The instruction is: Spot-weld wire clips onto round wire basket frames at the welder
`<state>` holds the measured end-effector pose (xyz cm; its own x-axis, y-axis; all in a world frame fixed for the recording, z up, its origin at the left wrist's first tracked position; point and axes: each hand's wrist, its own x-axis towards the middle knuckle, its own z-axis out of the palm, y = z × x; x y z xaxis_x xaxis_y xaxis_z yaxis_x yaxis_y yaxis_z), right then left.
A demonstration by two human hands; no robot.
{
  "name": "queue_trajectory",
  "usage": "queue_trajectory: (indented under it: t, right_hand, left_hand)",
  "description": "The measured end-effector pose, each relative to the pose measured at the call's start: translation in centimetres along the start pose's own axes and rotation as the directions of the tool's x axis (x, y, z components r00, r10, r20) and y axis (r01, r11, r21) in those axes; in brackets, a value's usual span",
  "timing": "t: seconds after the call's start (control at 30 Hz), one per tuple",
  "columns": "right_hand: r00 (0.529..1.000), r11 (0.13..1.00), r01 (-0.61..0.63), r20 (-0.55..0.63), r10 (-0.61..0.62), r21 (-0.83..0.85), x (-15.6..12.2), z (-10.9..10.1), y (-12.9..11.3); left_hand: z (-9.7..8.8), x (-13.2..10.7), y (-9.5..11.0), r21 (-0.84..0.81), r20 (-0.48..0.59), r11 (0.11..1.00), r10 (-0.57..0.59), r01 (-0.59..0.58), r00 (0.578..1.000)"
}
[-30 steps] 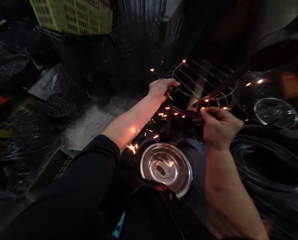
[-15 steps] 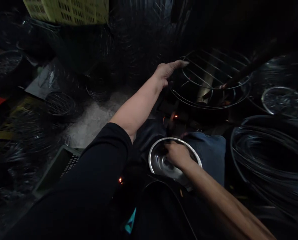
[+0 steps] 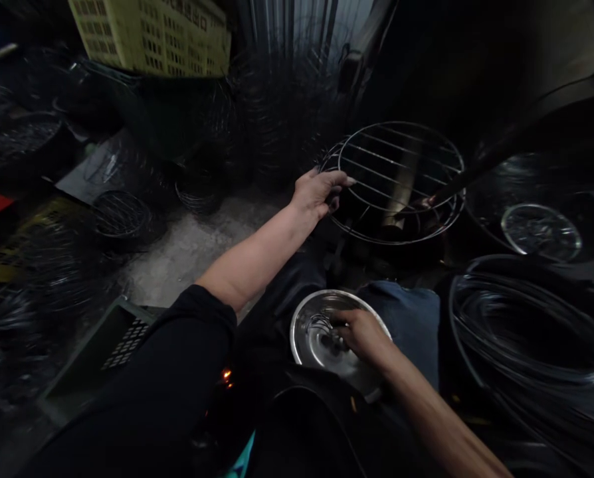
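My left hand (image 3: 321, 192) is closed on the near-left rim of a round wire rack (image 3: 401, 166), thumb over the upper ring. The rack has parallel bars across its top and a second ring below. A copper-tipped rod (image 3: 469, 186) reaches over its right side, and a pale bar (image 3: 399, 199) stands beneath the bars. In my lap sits a shiny metal bowl (image 3: 307, 348) with small wire pieces (image 3: 321, 324) in it. My right hand (image 3: 364, 335) dips into this bowl, fingertips pinched together; what they hold, if anything, is too dark to make out.
Coiled wire (image 3: 526, 372) fills a dark tub at right, with another round wire piece (image 3: 541, 232) behind it. A yellow crate (image 3: 162, 36) stands at the back left. A green crate (image 3: 88, 365) and stacked wire racks (image 3: 120, 212) are on the left. Small orange sparks (image 3: 226, 375) glow near my lap.
The rack and my left hand have shifted left and toward me in view, and the left fingers now wrap its rim. My right hand stays in the bowl. The sparks near the rack are gone.
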<state>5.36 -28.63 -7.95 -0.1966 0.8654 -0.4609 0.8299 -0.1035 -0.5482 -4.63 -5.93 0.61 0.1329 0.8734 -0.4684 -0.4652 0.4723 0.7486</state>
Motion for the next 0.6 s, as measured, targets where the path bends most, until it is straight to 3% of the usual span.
queue_trajectory:
  t: [0.07,0.13,0.2,0.27,0.33,0.37,0.43,0.53,0.6]
  right_hand:
    - [0.992,0.984,0.058,-0.117,-0.038,0.167,-1.1,-0.3,0.8]
    - [0.935,0.956,0.122,-0.354,-0.02,0.266,-2.6,-1.0,1.9]
    - [0.794,0.937,0.15,-0.603,0.075,0.315,-4.4,-2.1,3.3]
    - [0.642,0.927,0.103,-0.736,0.216,0.361,-5.9,-3.2,5.1]
    - [0.528,0.907,0.013,-0.773,0.352,0.422,-6.8,-3.6,7.0]
    - [0.496,0.891,-0.029,-0.767,0.407,0.453,-6.9,-3.4,7.9]
    - [0.47,0.853,-0.084,-0.734,0.49,0.515,-6.6,-2.4,9.4]
    - [0.478,0.809,-0.088,-0.688,0.546,0.581,-6.3,-0.7,10.5]
    - [0.423,0.845,-0.099,-0.747,0.513,0.525,-6.8,-0.6,10.7]
  left_hand:
    - [0.0,-0.4,-0.2,-0.004,0.015,1.0,0.028,-0.028,0.999]
    - [-0.2,-0.6,-0.6,-0.004,0.027,0.999,0.045,-0.045,0.999]
    - [-0.4,-0.7,-1.0,0.001,0.036,0.999,0.05,-0.05,0.998]
    - [-0.5,-0.7,-1.4,-0.003,0.043,0.999,0.043,-0.043,0.998]
    - [-0.5,-0.7,-1.6,-0.014,0.046,0.999,0.031,-0.031,0.998]
    - [-0.4,-0.8,-1.6,-0.014,0.048,1.0,0.027,-0.027,0.998]
    - [-0.2,-0.9,-1.7,-0.002,0.057,1.0,0.025,-0.025,0.998]
    - [0.1,-1.1,-1.7,0.013,0.064,1.0,0.026,-0.027,0.998]
    - [0.2,-1.2,-1.6,0.003,0.061,1.0,0.015,-0.015,0.998]
